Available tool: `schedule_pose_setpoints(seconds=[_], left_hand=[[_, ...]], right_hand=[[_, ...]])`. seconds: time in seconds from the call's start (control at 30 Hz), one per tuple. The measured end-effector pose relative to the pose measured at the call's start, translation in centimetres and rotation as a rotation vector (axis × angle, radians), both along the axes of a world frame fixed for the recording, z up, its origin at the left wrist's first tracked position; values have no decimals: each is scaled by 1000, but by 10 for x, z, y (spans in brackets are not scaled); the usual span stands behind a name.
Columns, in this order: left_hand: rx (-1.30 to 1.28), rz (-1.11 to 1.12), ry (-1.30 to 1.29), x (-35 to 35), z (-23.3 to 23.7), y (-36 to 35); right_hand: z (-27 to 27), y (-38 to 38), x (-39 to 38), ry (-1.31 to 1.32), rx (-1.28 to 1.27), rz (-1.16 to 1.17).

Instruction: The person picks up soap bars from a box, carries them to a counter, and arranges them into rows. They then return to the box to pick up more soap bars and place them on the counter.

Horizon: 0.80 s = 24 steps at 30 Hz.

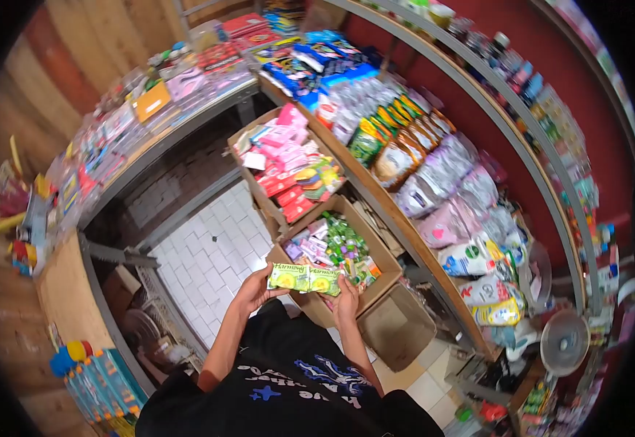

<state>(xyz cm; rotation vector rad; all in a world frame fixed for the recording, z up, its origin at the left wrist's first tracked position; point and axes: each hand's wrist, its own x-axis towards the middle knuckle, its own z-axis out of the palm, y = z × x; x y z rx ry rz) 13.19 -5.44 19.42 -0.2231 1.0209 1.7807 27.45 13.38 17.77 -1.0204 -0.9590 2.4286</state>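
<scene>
Two green-and-yellow Harmony soap packs, a left one (289, 277) and a right one (324, 280), sit side by side between my hands. My left hand (254, 290) grips the left end of the pair, and my right hand (346, 298) grips the right end. Just beyond them stands an open cardboard box (380, 251) filled with small green, purple and pink packs (343, 237). The soap packs are over its near edge, hiding part of the contents.
Another cardboard box (248, 177) holds pink and red packs. An open flap (397, 328) lies by my right arm. Shelves of bagged goods (434, 175) run along the right, with a wooden edge (434, 269). A goods-laden table (168, 120) stands at left; white tiles (208, 255) cover the floor.
</scene>
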Motion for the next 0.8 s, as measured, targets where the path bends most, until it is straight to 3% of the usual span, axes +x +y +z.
schedule_pose_setpoints(seconds=[0.3, 0.8], left_hand=[[49, 323, 11, -33, 5, -109], [157, 817, 63, -73, 13, -351]], right_hand=[[-3, -61, -94, 83, 44, 388], [8, -301, -264, 46, 41, 890]])
